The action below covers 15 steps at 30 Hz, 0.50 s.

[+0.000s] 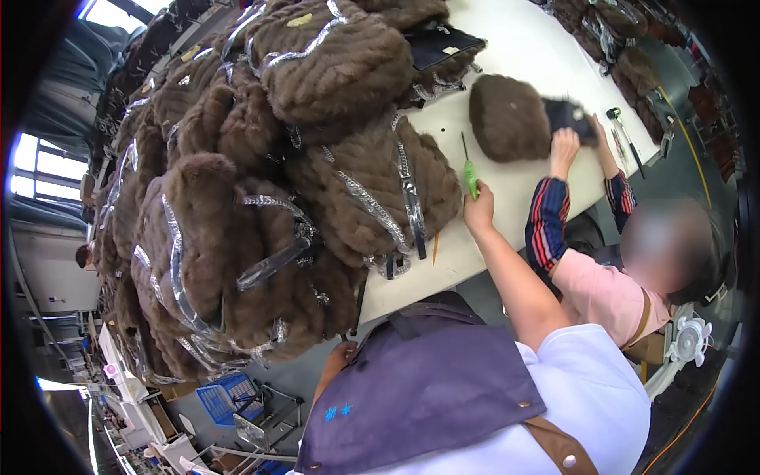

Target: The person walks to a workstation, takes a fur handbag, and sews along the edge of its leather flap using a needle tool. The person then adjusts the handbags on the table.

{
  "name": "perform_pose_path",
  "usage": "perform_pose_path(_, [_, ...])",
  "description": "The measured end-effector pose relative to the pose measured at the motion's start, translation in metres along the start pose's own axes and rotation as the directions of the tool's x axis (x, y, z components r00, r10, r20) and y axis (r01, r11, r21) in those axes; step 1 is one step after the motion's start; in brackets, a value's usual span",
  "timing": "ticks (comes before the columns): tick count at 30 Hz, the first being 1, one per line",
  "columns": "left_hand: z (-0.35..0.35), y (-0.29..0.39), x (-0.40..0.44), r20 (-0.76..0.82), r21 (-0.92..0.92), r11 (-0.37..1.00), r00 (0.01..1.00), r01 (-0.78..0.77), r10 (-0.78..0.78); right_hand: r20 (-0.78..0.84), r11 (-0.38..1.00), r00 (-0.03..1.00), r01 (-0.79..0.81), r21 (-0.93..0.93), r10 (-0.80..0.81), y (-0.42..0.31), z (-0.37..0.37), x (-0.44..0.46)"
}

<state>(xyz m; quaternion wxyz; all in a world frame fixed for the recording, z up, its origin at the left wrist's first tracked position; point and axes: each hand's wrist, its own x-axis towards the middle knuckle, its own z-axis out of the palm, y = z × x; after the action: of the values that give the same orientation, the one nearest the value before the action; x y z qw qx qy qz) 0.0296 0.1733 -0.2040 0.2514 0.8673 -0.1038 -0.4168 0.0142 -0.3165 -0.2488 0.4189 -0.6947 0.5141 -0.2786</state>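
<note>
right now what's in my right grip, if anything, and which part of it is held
Your right grip holds the thin-shafted tool by the near end of its green handle, leaving the shaft free.

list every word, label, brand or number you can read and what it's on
No text can be read for certain.
Blue marks on the purple apron: look like characters, too blurred to read.
Yellow tag on a brown fur piece: too small to tell if it bears print.

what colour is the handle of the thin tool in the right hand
The handle is bright green; it shows best in the head view.
</note>
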Motion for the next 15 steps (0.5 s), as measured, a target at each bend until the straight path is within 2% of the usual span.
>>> perform_pose_path(1, [-0.009,0.031,-0.005,-0.007,0.026,1.0,1.0,-0.011,0.011,-0.006,1.0,1.0,0.008,0.004,-0.008,-0.003,0.003,0.0])
perform_pose_path(2, [-0.015,0.053,-0.004,-0.017,0.046,0.999,1.0,-0.021,0.022,0.195,0.997,0.98,-0.044,0.063,0.031,-0.006,0.005,-0.001])
perform_pose_path(3, [-0.02,0.062,0.001,-0.025,0.037,0.999,0.999,-0.025,0.026,0.395,0.988,0.917,-0.109,0.106,0.059,-0.004,0.009,-0.003])
perform_pose_path(4, [-0.026,0.068,0.004,0.003,0.008,0.998,0.998,-0.056,0.056,0.263,0.996,0.962,0.052,0.068,-0.068,0.041,0.042,-0.001])
perform_pose_path(5, [-0.032,0.073,0.007,0.032,-0.02,0.996,0.996,-0.086,0.086,0.265,0.996,0.962,0.054,0.068,-0.07,0.041,0.042,-0.006])
perform_pose_path(6, [-0.037,0.081,0.009,0.031,-0.023,0.996,0.996,-0.085,0.086,0.191,0.99,0.976,0.078,0.117,-0.1,0.036,0.039,-0.01])
perform_pose_path(7, [-0.043,0.09,0.009,0.062,-0.145,0.981,0.988,-0.13,0.14,0.114,0.981,0.986,0.104,0.163,-0.123,0.024,0.033,-0.014])
perform_pose_path(8, [-0.05,0.1,0.009,0.087,-0.266,0.949,0.976,-0.168,0.197,0.19,0.995,0.981,0.013,0.097,-0.032,0.013,0.021,-0.013])
perform_pose_path(9, [-0.059,0.109,0.009,0.091,-0.267,0.949,0.976,-0.167,0.197,0.189,0.996,0.982,0.011,0.094,-0.029,-0.002,0.012,-0.012])
perform_pose_path(11, [-0.078,0.129,0.005,0.139,-0.45,0.879,0.96,-0.159,0.245,0.087,0.983,0.979,0.186,-0.002,-0.185,-0.028,-0.004,-0.006])
perform_pose_path(12, [-0.085,0.143,0.002,0.144,-0.483,0.86,0.954,-0.165,0.264,0.057,0.969,0.967,0.249,0.008,-0.249,-0.05,-0.009,-0.002])
perform_pose_path(13, [-0.09,0.156,0.001,0.159,-0.479,0.863,0.951,-0.159,0.264,0.102,0.964,0.959,0.265,0.018,-0.265,-0.062,-0.006,0.006])
perform_pose_path(14, [-0.094,0.168,0.0,0.118,-0.482,0.849,0.944,-0.215,0.307,0.144,0.96,0.949,0.28,0.03,-0.281,-0.073,-0.004,0.013])
perform_pose_path(15, [-0.097,0.18,0.002,0.073,-0.483,0.831,0.933,-0.276,0.352,0.262,0.979,0.943,0.194,0.059,-0.202,-0.105,-0.009,0.014])
